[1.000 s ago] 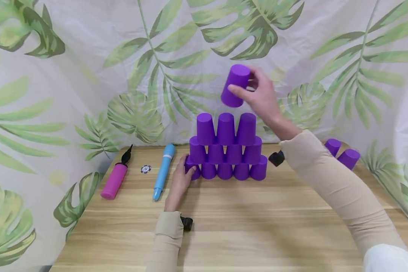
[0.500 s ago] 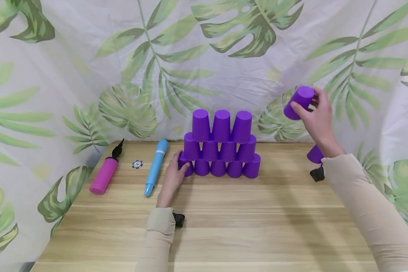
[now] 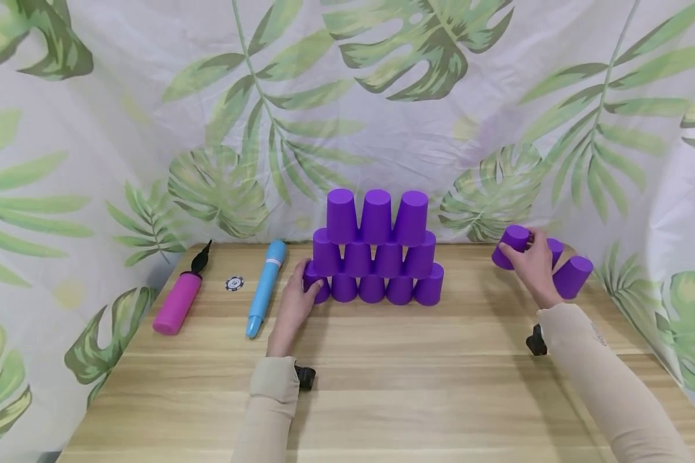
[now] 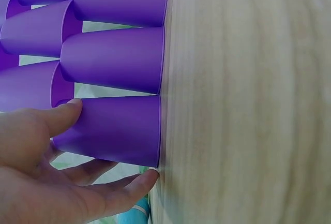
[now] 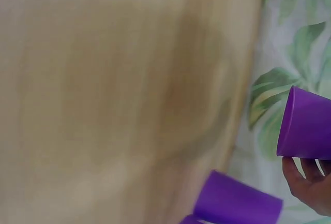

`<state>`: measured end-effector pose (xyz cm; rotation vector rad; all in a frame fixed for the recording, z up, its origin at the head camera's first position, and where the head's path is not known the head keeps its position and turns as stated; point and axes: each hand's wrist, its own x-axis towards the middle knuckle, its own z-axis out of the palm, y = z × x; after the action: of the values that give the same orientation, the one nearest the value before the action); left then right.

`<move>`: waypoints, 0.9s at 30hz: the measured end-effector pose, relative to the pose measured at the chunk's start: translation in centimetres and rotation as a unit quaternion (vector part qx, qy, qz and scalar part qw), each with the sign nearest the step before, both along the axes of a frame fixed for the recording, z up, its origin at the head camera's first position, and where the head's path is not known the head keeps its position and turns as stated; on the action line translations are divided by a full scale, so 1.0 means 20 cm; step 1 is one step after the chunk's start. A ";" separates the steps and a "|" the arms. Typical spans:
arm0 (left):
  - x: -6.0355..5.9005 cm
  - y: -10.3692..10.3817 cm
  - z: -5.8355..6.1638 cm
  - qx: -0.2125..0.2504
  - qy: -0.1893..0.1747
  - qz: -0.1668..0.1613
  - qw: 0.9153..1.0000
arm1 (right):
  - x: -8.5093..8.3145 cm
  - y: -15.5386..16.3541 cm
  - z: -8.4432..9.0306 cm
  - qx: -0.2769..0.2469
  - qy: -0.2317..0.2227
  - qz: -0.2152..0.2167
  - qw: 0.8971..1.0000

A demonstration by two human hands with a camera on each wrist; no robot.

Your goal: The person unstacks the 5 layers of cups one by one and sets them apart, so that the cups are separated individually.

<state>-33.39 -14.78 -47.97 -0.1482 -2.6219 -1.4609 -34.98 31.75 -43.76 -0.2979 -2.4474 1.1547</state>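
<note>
Right grip: the right hand [image 3: 534, 269] is curled round a purple plastic cup [image 3: 511, 245], tilted on its side just above the bench [image 3: 382, 373] at the far right.
Left grip: the left hand [image 3: 294, 307] has its thumb and fingers curved round the end cup of the bottom row [image 3: 315, 283] — steadying it, thumb on the wall and fingertips near the rim, as the left wrist view shows.
Stack beside the left grip: a pyramid of upturned purple cups [image 3: 376, 251] in three tiers — five, four, three.
Beside the right grip: two more loose purple cups [image 3: 571, 275] lie on their sides, touching or just behind the held one.
Left of the left grip: a light blue pen-shaped tube [image 3: 265, 288], a small round token [image 3: 234, 283] and a pink hand pump with a black nozzle [image 3: 179, 301], all lying on the bench.
Progress: judging by the tiers, three rows stand finished, while the upper tiers are missing; the held cup sits among the loose ones, well apart from the stack.
</note>
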 end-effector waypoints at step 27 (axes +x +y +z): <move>-0.01 0.00 -0.02 -0.005 0.017 0.008 1.000 | 0.00 0.13 -0.21 -0.027 -0.056 -0.049 0.997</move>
<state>-33.56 -14.74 -48.29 -0.1509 -2.5971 -1.4277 -34.99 34.39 -47.89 -0.5057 -2.4692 1.1937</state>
